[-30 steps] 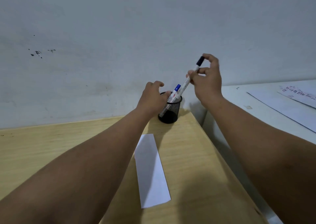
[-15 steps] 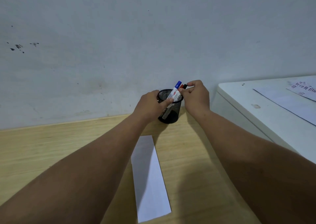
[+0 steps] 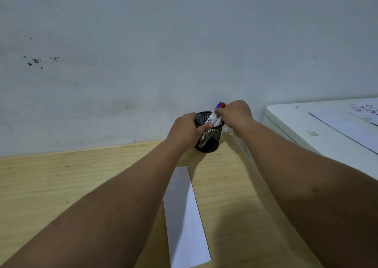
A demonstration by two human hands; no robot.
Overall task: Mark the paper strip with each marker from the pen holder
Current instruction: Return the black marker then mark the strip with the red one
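at the far edge of the wooden desk (image 3: 61, 182), against the wall, stands one black mesh pen holder (image 3: 208, 139). the left hand (image 3: 185, 132) wraps its near side, fingers (image 3: 204, 127) curled onto the mesh and the thumb lying along the rim. the right hand (image 3: 235, 115) is bunched at the holder's far rim, its fingertips pinched on the markers (image 3: 214, 119) that lean out toward it; which one it actually grips i cannot tell. two caps show just past those fingertips, one blue (image 3: 218, 104) and one red (image 3: 223, 105), side by side. the white barrels carry printed labels, too small and blurred to read. on the near side of both hands, between the forearms, lies one white paper strip (image 3: 184, 222), flat on the desk and unmarked as far as it shows. off to the right of the right hand, a white cabinet top (image 3: 286, 114) holds two sheets of paper (image 3: 347, 128); the farther one bears dark and red print that cannot be made out.
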